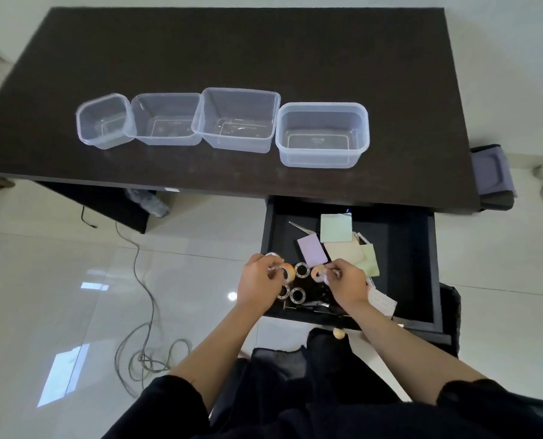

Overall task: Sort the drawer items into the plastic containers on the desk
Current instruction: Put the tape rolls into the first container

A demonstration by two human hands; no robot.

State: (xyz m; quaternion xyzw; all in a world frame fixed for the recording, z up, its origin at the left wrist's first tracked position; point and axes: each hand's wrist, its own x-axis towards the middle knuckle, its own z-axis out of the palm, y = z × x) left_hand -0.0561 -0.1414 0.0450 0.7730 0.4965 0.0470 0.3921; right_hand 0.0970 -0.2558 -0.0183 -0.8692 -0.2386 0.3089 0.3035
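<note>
The black drawer (403,264) stands pulled out under the desk's right end. Inside lie tape rolls, pastel sticky-note pads (336,228), a pink pad (312,250) and metal tweezers (301,228). My left hand (257,282) grips a beige tape roll (287,272) at the drawer's front left, with a clear roll (272,255) showing above its fingers. My right hand (348,282) pinches another beige roll (318,274). Dark tape rolls (302,269) (297,295) lie between my hands. Several clear plastic containers (105,120) (167,118) (237,118) (322,134) stand empty in a row on the dark desk (232,52).
A grey cable (146,289) snakes across the glossy white floor left of the drawer. A grey chair or bin (493,177) stands at the desk's right end. The drawer's wooden knob (339,334) sits above my dark clothing. More paper items lie at the drawer's front right.
</note>
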